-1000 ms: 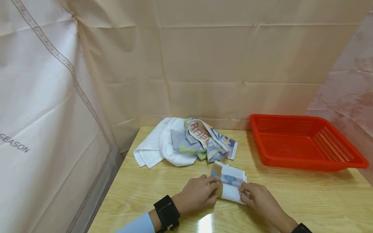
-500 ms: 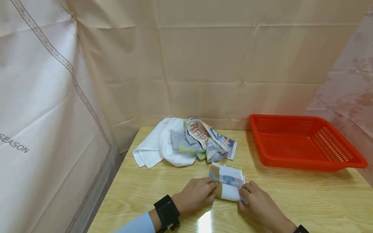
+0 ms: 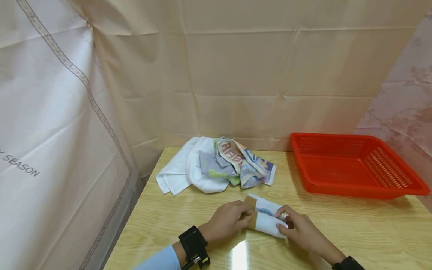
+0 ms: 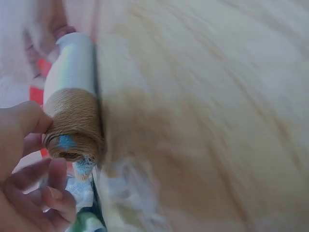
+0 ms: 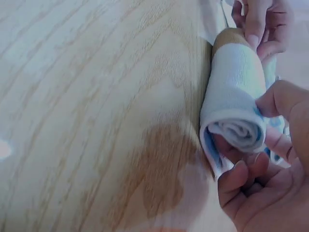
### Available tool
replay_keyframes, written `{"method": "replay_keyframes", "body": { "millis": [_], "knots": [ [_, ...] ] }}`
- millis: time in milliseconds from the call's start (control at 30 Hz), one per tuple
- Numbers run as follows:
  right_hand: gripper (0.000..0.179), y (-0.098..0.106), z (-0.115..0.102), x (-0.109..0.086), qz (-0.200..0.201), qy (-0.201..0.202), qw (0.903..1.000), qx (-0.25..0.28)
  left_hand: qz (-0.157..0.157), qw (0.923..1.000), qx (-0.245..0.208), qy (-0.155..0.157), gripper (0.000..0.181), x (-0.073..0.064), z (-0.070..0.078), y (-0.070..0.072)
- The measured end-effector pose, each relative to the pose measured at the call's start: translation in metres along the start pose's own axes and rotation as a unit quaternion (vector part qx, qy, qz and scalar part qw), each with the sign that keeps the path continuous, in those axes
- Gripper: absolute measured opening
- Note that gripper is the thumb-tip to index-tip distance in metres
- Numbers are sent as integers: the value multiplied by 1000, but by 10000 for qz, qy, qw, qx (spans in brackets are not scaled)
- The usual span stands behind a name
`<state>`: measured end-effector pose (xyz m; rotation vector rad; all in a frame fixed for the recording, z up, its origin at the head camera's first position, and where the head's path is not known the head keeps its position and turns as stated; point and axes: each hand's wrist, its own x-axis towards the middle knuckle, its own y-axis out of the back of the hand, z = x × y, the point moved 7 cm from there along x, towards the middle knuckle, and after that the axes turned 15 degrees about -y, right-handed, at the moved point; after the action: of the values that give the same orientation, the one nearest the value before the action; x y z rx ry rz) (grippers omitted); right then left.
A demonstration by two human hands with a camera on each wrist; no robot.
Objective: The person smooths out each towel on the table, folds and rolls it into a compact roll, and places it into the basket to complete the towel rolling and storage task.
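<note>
A small towel (image 3: 269, 224), white with a brown end band and a blue pattern inside, lies partly rolled near the table's front. My left hand (image 3: 230, 220) pinches its brown left end. My right hand (image 3: 300, 227) grips the white right end. In the right wrist view the towel roll (image 5: 234, 79) shows a spiral of layers, with the thumb on top and fingers around its flap. From the left wrist, the brown end of the roll (image 4: 75, 113) sits between thumb and fingers. The towel's underside is hidden.
A crumpled white towel (image 3: 206, 182) lies at the back left of the wooden table (image 3: 162, 225), beside a crumpled printed cloth (image 3: 249, 168). At the back right stands a red plastic basket (image 3: 351, 191) with slotted sides. Cloth curtains (image 3: 236, 75) hang behind and at both sides.
The towel's near edge has been rolled farther over, so less of the blue pattern shows. My right hand has shifted its hold, its fingers now spread around the roll's end.
</note>
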<state>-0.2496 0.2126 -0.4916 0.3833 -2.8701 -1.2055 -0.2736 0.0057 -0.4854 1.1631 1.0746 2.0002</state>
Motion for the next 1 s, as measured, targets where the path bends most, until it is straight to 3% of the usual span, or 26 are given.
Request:
{"method": "replay_keyframes", "body": {
  "millis": [100, 200, 267, 333, 433, 500, 600, 800, 900, 1000],
  "knots": [
    [17, 2, -4, -3, 205, 202, 9996, -62, -177, 9960, 815, -323, 15, 2, 8, 1],
    [14, 2, -11, -8, 632, 208, 9955, -672, -529, 9871, 1392, -580, 24, 3, 15, -1],
    [13, 2, -18, -14, 1071, 311, 9848, -1334, -737, 9835, 1516, -653, 30, 3, 17, -2],
    [13, -1, -26, -22, 1493, 505, 9671, -1997, -824, 9819, 1551, -703, 32, 3, 17, -2],
    [22, -7, -36, -30, 1904, 864, 9397, -2706, -726, 9862, 1324, -684, 22, 3, 16, -1],
    [27, -9, -40, -31, 1909, 961, 9359, -2801, -609, 9893, 1149, -662, 16, 3, 15, 0],
    [29, -9, -39, -26, 1727, 857, 9463, -2596, -513, 9950, 690, -515, 10, 3, 11, 0],
    [17, -4, -21, -8, 691, 144, 9892, -1281, -560, 9984, -39, -107, 10, 4, 2, -2],
    [22, -2, -13, -3, 258, -127, 9977, -608, -502, 9981, -330, 94, 17, 3, -4, -3],
    [24, -2, -10, -1, 171, -159, 9993, -276, -304, 9988, -355, 116, 22, 3, -6, -2]
  ]
}}
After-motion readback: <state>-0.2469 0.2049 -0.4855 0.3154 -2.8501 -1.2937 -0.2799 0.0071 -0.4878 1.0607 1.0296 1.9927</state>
